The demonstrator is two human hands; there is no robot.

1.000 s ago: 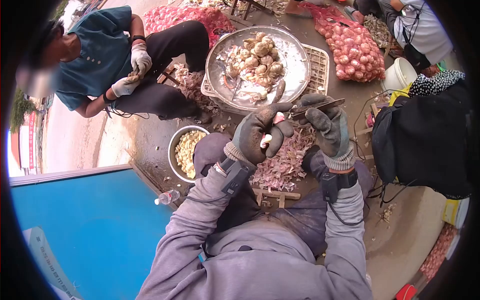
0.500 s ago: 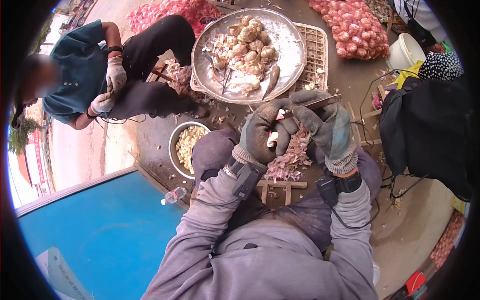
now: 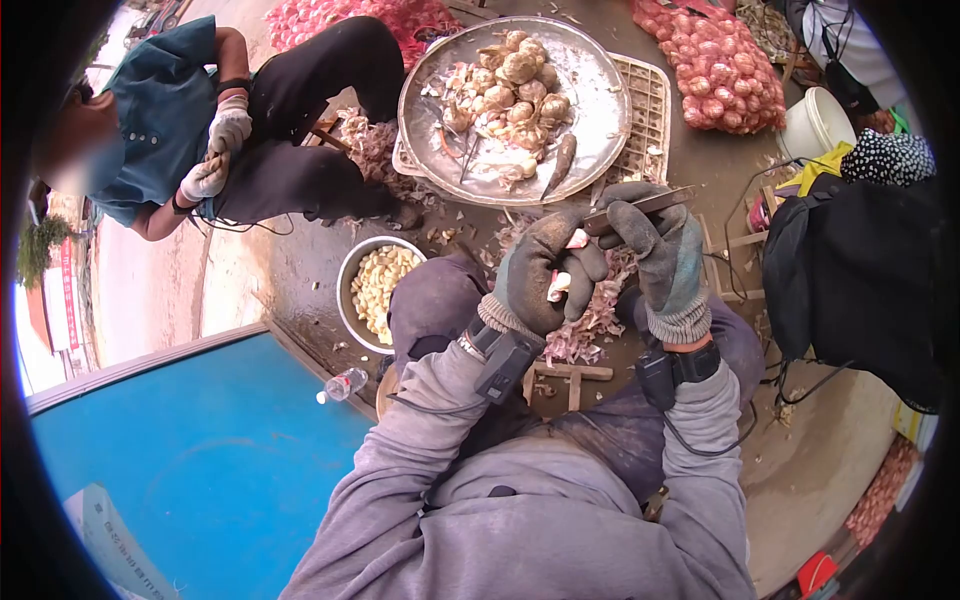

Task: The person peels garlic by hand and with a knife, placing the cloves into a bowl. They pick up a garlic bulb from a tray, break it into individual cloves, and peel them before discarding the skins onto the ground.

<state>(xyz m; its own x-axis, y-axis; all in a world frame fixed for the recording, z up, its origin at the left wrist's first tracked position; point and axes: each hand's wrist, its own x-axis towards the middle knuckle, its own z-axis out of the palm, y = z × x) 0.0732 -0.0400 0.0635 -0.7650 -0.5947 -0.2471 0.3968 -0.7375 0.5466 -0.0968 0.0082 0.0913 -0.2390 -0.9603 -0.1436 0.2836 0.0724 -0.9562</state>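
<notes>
My left hand, in a dark work glove, is closed around garlic; one pinkish-white garlic clove shows at the palm and another at the fingertips. Gripped in my gloved right hand is a knife, its blade pointing to the right. The two hands meet over my lap, right fingertips close to the upper clove. Beyond them, a round metal tray bears whole garlic bulbs and loose cloves. Pinkish garlic skins lie below my hands.
A white bowl of peeled cloves stands left of my knee. Beside it lies a plastic bottle by a blue board. Another person with gloved hands sits at left. Garlic sacks and a black bag are around.
The view has shifted slightly, so the tray and bowl appear a little further right. My right hand's fingers have drawn in nearer the upper clove; both hands keep their hold.
</notes>
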